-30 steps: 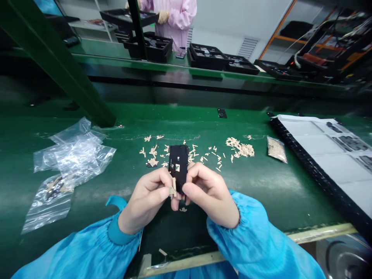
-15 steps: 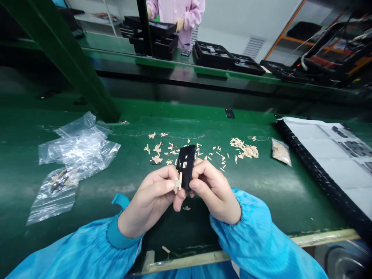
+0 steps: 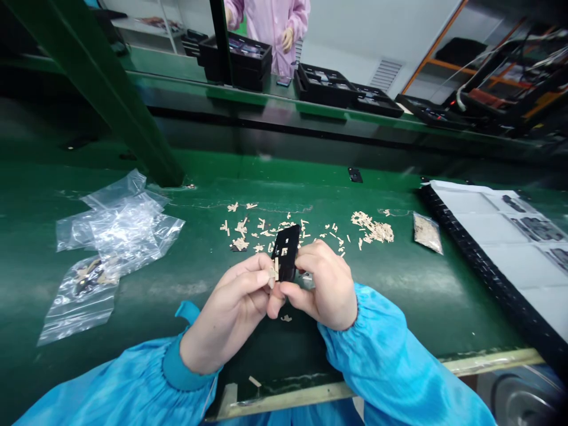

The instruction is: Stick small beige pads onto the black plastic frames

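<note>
A thin black rectangular plastic part [image 3: 288, 245] with small cut-outs is held tilted between my two hands. My left hand [image 3: 239, 296] is closed, pinching a small beige strip piece [image 3: 276, 269] against the part's lower left side. My right hand [image 3: 323, 281] grips the part along its right edge, thumb at the lower corner. Many loose beige pieces [image 3: 240, 243] lie scattered behind the part, and a denser pile of beige pieces [image 3: 375, 228] lies to the right. One beige piece [image 3: 286, 318] rests just below my hands.
Clear plastic bags [image 3: 128, 225] lie at left, one holding small parts. A filled small bag [image 3: 427, 234] sits at right beside a large tray [image 3: 492, 236] with dark parts. A green post [image 3: 110, 112] rises at left. Across the bench stands a person in pink [image 3: 277, 29] near black trays [image 3: 326, 83].
My right hand has turned over the part's right edge, fingers now more curled, and the black part has tilted slightly. The person opposite has lowered the upper tray onto the stack.
</note>
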Action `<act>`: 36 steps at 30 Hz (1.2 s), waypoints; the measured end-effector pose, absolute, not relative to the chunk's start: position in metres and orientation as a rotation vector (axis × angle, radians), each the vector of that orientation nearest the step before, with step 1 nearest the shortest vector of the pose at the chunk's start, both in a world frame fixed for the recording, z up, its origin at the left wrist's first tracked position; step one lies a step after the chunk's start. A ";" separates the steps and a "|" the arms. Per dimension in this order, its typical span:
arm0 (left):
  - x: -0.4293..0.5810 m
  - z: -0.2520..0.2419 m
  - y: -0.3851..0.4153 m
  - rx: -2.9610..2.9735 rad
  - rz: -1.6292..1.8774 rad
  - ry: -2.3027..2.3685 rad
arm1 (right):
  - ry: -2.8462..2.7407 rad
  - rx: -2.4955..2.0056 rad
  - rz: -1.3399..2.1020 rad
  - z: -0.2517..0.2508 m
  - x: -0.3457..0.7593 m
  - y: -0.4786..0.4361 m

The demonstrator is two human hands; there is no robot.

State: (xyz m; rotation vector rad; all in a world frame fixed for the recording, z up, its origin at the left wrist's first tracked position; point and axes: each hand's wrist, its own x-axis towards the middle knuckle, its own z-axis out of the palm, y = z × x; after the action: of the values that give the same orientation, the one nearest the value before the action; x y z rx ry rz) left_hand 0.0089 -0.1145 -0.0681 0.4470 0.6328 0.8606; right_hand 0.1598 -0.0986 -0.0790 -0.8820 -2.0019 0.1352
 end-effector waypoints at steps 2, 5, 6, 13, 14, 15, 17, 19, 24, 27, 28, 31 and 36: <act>0.008 -0.068 -0.115 0.451 0.869 0.632 | -1.990 -0.860 0.199 -0.078 0.160 -0.098; 0.007 -0.067 -0.114 0.487 0.929 0.635 | -1.935 -0.843 0.441 -0.073 0.161 -0.099; 0.006 -0.067 -0.114 0.508 0.954 0.637 | -1.914 -0.844 0.540 -0.072 0.161 -0.099; 0.003 -0.078 -0.118 1.018 1.101 0.807 | -1.705 -0.873 1.199 -0.069 0.164 -0.102; 0.003 -0.079 -0.119 1.124 1.110 0.849 | -1.683 -0.887 1.240 -0.070 0.164 -0.102; 0.003 -0.080 -0.120 1.227 1.118 0.882 | -1.674 -0.904 1.251 -0.071 0.164 -0.102; 0.003 -0.079 -0.121 1.418 1.140 0.937 | -1.702 -0.949 1.195 -0.071 0.162 -0.103; 0.004 -0.076 -0.121 1.583 1.153 0.987 | -1.762 -1.002 1.069 -0.071 0.160 -0.103; 0.006 -0.070 -0.123 1.790 1.146 1.069 | -1.794 -1.095 0.911 -0.071 0.158 -0.102; 0.005 -0.070 -0.125 1.746 1.138 1.033 | -1.650 -1.053 1.114 -0.074 0.158 -0.104; 0.005 -0.070 -0.125 1.704 1.141 1.022 | -1.581 -1.009 1.214 -0.075 0.158 -0.105; 0.005 -0.071 -0.121 1.556 1.150 1.005 | -1.539 -0.961 1.328 -0.075 0.157 -0.106; 0.005 -0.078 -0.109 1.401 1.152 1.052 | -2.088 -1.313 0.779 -0.065 0.167 -0.075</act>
State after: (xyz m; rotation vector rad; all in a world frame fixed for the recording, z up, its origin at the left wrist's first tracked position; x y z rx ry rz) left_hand 0.0048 -0.1093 -0.0782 1.4015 1.0521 1.1517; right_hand 0.1674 -0.0750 -0.0648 -1.3133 -2.0883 0.7789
